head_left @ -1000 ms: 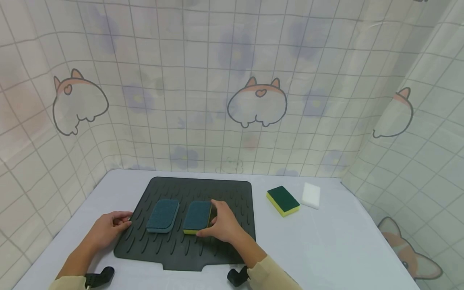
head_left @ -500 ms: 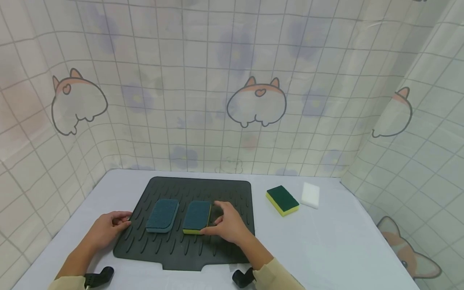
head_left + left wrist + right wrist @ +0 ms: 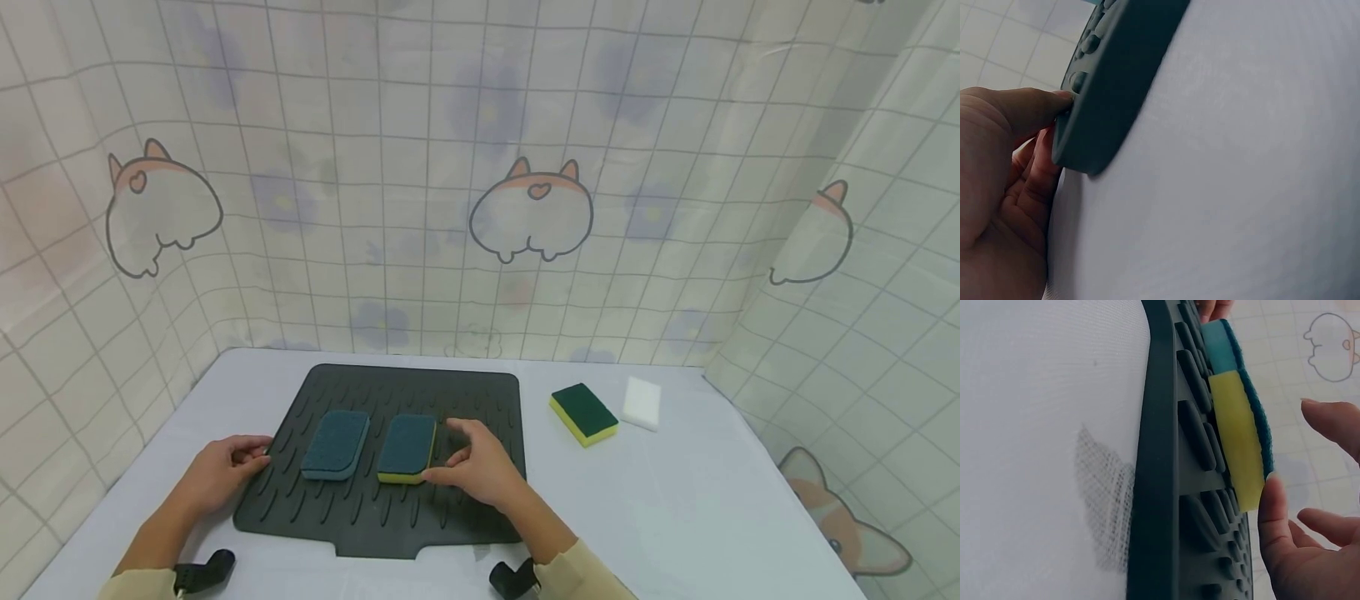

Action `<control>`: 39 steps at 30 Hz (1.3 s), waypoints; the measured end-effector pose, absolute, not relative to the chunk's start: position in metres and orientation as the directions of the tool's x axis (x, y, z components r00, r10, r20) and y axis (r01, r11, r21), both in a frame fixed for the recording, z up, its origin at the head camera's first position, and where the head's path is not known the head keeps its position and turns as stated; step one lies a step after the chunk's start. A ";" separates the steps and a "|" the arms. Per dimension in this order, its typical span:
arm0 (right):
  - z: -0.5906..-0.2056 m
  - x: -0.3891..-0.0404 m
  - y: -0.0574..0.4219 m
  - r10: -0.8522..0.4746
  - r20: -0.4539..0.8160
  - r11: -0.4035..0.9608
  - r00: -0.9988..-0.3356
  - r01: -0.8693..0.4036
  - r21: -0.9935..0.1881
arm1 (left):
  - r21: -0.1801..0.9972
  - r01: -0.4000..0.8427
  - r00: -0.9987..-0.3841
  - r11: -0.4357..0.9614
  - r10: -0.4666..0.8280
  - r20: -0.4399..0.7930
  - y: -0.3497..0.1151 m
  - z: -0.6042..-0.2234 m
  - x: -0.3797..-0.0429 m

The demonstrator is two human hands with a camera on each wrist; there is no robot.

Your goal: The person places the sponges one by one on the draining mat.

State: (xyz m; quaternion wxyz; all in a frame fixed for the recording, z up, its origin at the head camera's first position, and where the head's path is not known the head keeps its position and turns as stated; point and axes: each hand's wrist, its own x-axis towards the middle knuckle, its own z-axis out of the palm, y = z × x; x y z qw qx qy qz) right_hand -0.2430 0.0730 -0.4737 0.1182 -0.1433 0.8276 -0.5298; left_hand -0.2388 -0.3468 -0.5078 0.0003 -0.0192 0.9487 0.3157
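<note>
A dark grey ridged rubber mat [image 3: 360, 517] lies on the white table. Side by side on it lie a blue sponge [image 3: 336, 446] and a yellow sponge with a blue-green scouring top [image 3: 407, 448]. My left hand [image 3: 217, 477] pinches the mat's left edge, its thumb on the top face and fingers curled at the side in the left wrist view. Beside the yellow sponge is my right hand [image 3: 483, 468], fingers spread. Its thumb tip is right at the sponge's near corner, while the index finger stands apart from it in the right wrist view.
Right of the mat lies a yellow sponge with a dark green top [image 3: 584, 414], and beyond it a white sponge block [image 3: 641, 403]. A grid-patterned curtain [image 3: 420, 250] surrounds the table [image 3: 675, 508] at the back and sides. A greyish mark [image 3: 1107, 494] shows on the cloth near the mat.
My right hand has loosened its hold on the yellow sponge and drawn slightly to the right. The sponge stays in place on the mat, and my left hand has not moved.
</note>
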 end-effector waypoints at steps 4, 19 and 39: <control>-0.474 -0.242 0.077 -0.364 -0.029 0.388 -0.931 -0.123 -0.913 | 0.597 -0.032 -0.999 0.802 -0.034 -0.008 -0.346 -0.507 -0.238; -0.480 -0.243 0.095 -0.328 0.012 0.356 -0.945 -0.135 -0.925 | 0.599 -0.029 -0.999 0.801 -0.031 -0.008 -0.345 -0.506 -0.237; -0.481 -0.240 0.122 -0.283 -0.028 0.352 -0.959 -0.077 -0.933 | 0.586 -0.013 -1.000 0.810 -0.020 0.006 -0.345 -0.506 -0.236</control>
